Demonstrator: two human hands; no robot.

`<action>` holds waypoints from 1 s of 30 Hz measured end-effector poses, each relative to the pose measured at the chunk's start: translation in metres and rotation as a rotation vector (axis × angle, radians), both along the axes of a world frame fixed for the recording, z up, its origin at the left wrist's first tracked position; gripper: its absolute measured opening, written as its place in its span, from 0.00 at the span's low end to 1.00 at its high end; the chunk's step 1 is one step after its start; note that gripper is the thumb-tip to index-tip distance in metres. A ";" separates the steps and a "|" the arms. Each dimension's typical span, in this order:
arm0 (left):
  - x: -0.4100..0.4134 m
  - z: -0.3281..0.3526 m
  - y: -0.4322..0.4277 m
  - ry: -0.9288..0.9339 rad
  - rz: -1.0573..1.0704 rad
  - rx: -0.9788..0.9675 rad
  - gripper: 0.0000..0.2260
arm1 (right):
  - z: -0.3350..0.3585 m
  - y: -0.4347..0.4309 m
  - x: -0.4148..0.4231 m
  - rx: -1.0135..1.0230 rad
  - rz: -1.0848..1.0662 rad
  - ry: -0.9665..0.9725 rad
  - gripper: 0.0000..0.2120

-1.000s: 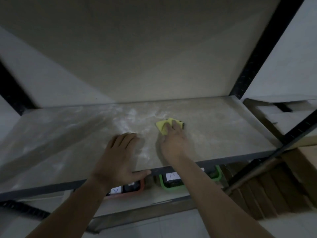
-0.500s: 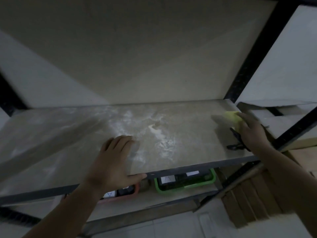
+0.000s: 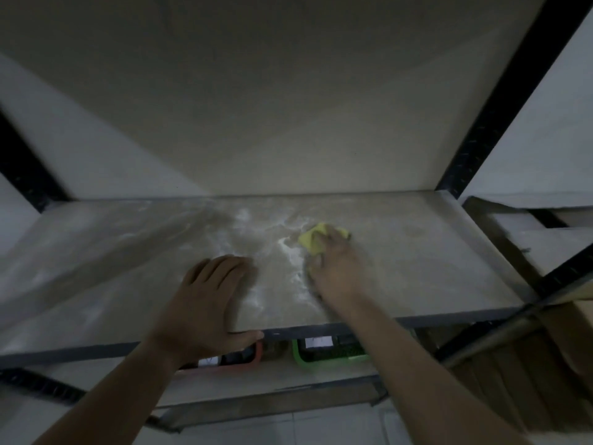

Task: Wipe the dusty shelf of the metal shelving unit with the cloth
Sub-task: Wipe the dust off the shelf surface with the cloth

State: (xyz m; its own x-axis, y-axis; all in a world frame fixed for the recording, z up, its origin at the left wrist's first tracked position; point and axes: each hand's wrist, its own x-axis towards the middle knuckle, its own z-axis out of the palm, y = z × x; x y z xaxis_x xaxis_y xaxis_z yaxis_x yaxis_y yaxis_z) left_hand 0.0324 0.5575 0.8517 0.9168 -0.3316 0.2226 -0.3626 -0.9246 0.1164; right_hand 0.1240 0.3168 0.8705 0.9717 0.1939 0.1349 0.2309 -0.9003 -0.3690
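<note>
Back from the right end comes the right hand (image 3: 333, 268), pressing the yellow cloth (image 3: 316, 240) down in the middle of the shelf (image 3: 433, 252); the blur hides whether its fingers curl round it. The left hand (image 3: 208, 300) lies flat and open by the front edge, holding nothing. The job looks about half done: the right side seems clean, but white dust (image 3: 288, 252) is left in the middle and on the left.

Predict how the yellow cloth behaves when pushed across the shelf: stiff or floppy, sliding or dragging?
Probably floppy: the yellow cloth sits crumpled under the right hand. Likely light, being small and wadded. It may drag rather than glide, given the dust smears on the shelf.
</note>
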 end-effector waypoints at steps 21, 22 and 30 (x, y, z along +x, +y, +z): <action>0.001 -0.002 0.004 0.017 0.018 -0.016 0.49 | 0.001 -0.141 0.092 -0.060 -0.112 0.043 0.24; 0.001 -0.002 0.004 0.015 0.019 -0.021 0.49 | 0.003 -0.133 0.093 -0.061 -0.115 0.032 0.24; 0.002 -0.002 0.003 0.015 0.023 -0.037 0.49 | 0.001 -0.024 0.087 -0.035 0.132 -0.053 0.30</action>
State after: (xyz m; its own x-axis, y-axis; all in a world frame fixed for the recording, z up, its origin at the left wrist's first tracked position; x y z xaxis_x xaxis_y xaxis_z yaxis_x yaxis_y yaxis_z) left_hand 0.0343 0.5603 0.8496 0.9274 -0.3024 0.2202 -0.3395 -0.9276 0.1561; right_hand 0.2106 0.2925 0.8714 0.9291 0.3254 0.1760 0.3667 -0.8729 -0.3218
